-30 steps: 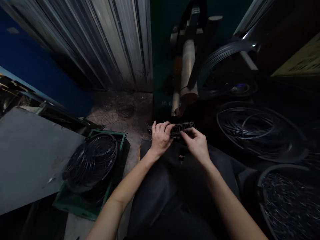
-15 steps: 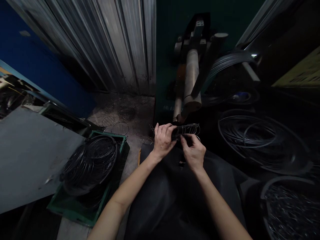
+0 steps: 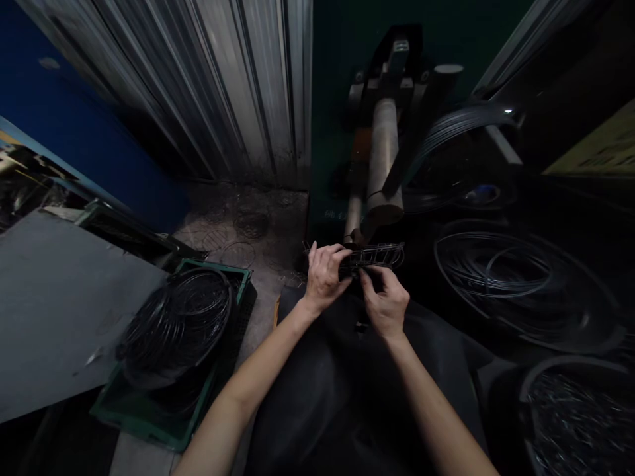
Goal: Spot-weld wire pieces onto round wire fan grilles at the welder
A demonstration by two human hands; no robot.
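Both hands are at a round wire grid (image 3: 380, 254), a thin dark frame with crossing wires, seen nearly edge-on just below the machine's metal bars. My left hand (image 3: 325, 274) is closed around its left part, fingers over the top and thumb underneath. At the near edge, my right hand (image 3: 387, 297) pinches with thumb and forefinger; what lies between those fingertips is too small and dark to make out. Part of the grid is hidden behind my left fingers. A thick metal cylinder (image 3: 384, 158) on the machine stands right above the hands.
A green crate (image 3: 149, 423) holding black wire rings (image 3: 183, 324) stands at the left, beside a grey panel (image 3: 69, 311). Coils of wire (image 3: 496, 264) lie in a round container on the right. Below it, a bin (image 3: 526, 396) contains many small shiny pieces.
The wire grid has tilted slightly and its right end sits a little farther right. Both hands keep nearly the same place and grip. The view has shifted slightly.
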